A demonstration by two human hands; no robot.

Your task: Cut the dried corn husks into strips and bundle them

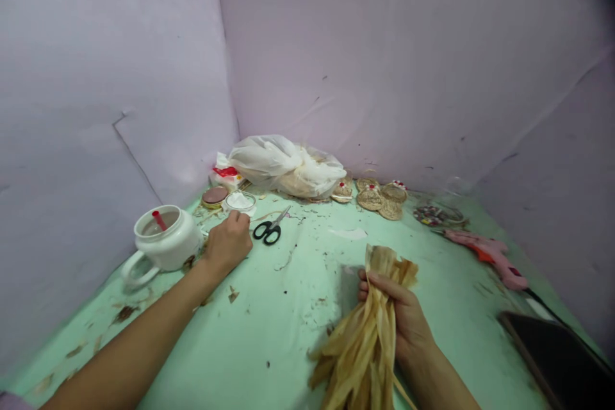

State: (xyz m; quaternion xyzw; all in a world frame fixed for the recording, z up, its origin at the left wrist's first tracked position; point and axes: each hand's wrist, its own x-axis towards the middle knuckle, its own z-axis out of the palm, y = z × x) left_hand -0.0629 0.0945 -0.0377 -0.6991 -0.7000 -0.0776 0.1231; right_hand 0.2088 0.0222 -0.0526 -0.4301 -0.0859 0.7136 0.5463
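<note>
My right hand (396,301) is closed around the upper part of a bundle of dried corn husks (368,346), whose tan strips fan out and hang down toward the table's near edge. Stretched forward on the left, my left hand (230,240) has its fingers curled together, back of the hand toward me. Whatever its fingertips hold, if anything, is hidden. Just to its right lies a pair of scissors (271,229) with black handles. Beyond its fingertips sits a small round clear-rimmed dish (240,202) with something white inside.
A white mug (170,243) with a red stick stands left, near a round brownish lid (214,195). Against the back wall are a plastic bag (288,166) and woven flower shapes (382,197). To the right lie beads (432,214), a pink glue gun (487,253) and a dark flat device (557,355).
</note>
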